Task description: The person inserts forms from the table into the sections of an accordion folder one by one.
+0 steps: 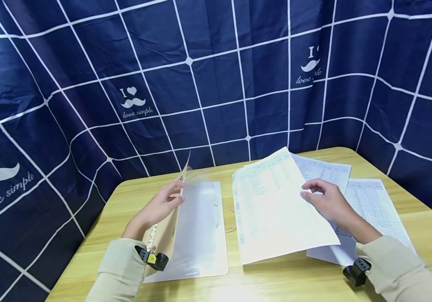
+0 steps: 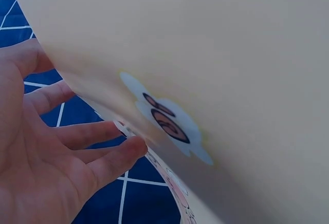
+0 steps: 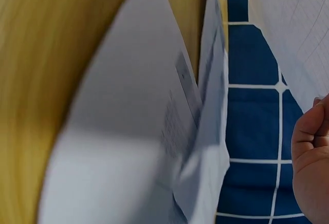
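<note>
On the left of the table lies a clear file folder (image 1: 202, 235), its tan printed cover (image 1: 167, 228) lifted upright. My left hand (image 1: 163, 204) holds this cover at its edge, with thumb and fingertips at the rim in the left wrist view, where a white cartoon print (image 2: 167, 121) shows. My right hand (image 1: 328, 202) pinches the right edge of a printed sheet (image 1: 268, 209), which is raised and tilted beside the folder. In the right wrist view the right hand (image 3: 312, 167) shows only partly, at the sheet's edge.
More printed sheets lie under and to the right of the raised one, including a full-page table (image 1: 376, 205) and a sheet (image 1: 323, 170) behind the hand. A thin cord loop (image 1: 231, 228) lies by the folder. Dark blue curtains (image 1: 216, 84) hang behind the wooden table (image 1: 98, 260).
</note>
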{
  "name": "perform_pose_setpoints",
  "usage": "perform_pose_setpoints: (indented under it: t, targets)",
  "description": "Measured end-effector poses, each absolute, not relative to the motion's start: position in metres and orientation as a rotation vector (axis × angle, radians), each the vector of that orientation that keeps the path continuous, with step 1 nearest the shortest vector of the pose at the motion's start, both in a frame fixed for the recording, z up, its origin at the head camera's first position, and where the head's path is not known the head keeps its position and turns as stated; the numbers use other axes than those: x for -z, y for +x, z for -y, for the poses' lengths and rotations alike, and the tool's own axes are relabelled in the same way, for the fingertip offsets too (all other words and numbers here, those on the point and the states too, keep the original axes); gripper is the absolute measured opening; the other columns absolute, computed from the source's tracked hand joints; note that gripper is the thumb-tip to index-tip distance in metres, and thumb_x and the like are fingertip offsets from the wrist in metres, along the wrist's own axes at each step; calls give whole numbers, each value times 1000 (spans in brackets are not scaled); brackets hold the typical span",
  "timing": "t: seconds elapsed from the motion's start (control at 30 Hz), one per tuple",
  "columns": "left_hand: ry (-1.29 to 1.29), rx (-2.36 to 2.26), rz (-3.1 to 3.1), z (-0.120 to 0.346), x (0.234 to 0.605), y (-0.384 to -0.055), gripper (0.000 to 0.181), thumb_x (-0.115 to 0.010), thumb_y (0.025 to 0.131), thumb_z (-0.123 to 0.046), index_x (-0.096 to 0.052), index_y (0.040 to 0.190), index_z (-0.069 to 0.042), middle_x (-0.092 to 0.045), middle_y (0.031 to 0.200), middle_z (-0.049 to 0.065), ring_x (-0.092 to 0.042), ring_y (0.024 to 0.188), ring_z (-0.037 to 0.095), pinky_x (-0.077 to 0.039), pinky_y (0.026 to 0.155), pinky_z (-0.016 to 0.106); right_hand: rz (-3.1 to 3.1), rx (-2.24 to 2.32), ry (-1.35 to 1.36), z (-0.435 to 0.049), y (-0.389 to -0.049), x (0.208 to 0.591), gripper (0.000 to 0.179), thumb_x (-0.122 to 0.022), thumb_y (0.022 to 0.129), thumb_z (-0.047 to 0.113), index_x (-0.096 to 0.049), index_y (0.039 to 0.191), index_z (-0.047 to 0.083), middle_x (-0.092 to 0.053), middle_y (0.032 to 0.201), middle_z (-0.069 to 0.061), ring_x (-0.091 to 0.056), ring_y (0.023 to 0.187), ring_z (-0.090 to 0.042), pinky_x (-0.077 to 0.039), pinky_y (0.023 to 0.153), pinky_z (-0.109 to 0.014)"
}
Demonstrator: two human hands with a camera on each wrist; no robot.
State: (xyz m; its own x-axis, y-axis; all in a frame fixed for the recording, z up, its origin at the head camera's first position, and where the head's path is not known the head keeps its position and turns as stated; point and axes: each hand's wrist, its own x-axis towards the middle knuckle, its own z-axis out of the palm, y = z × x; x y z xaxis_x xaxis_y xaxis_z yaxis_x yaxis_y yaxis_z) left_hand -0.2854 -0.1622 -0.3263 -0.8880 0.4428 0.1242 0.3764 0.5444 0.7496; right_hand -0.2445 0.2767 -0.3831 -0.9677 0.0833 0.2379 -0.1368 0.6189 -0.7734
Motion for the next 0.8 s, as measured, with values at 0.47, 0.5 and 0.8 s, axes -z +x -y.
perform_pose_setpoints:
  t: [0.47, 0.5, 0.8]
  targets:
    - [711, -1339, -2690, 168, 325, -285, 38, -50, 95, -15, -45, 131, -6, -41, 141, 20, -50, 119, 39, -49, 91, 44, 2581, -1335, 12, -252, -255, 395, 35, -57, 93, 29, -58, 116, 3, -58, 113, -19, -51, 98, -28, -45, 75, -34]
    - [715, -1343, -2689, 168, 325, -285, 38, -50, 95, -15, -44, 131, -6, -41, 141, 21, -51, 118, 39, -49, 91, 44, 2582, -1333, 10, -251, -255, 395, 35, -57, 93, 29, -58, 116, 3, -58, 112, -18, -52, 95, -27, -45, 73, -32]
    - [683, -1413, -2678, 170, 326, -284, 37, -50, 94, -13, -46, 130, -7, -40, 142, 18, -52, 117, 39, -49, 90, 45, 2589, -1338, -25, -244, -260, 400, 34, -57, 93, 29, -58, 116, 4, -57, 112, -17, -52, 95, -27, -44, 70, -28]
